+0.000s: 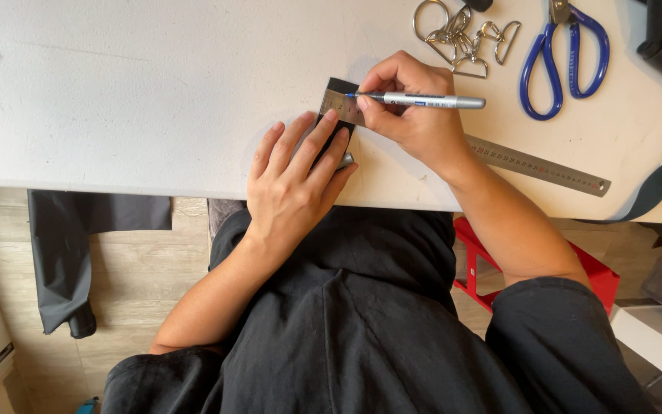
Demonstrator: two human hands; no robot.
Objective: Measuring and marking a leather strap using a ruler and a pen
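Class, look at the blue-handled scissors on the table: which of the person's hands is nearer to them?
Right. The right hand, holding a silver marker, sits just beside the scissors; the left hand presses black strap farther away.

The setting is a small sewing or craft workshop. A white worktable [155, 92] carries blue-handled fabric scissors [565, 57] at 1 o'clock, a cluster of metal D-rings and swivel clasps [465, 38] at 12 o'clock, and a long steel ruler [538, 165] at 2 o'clock. Dark grey fabric [63, 253] hangs at 8 o'clock.
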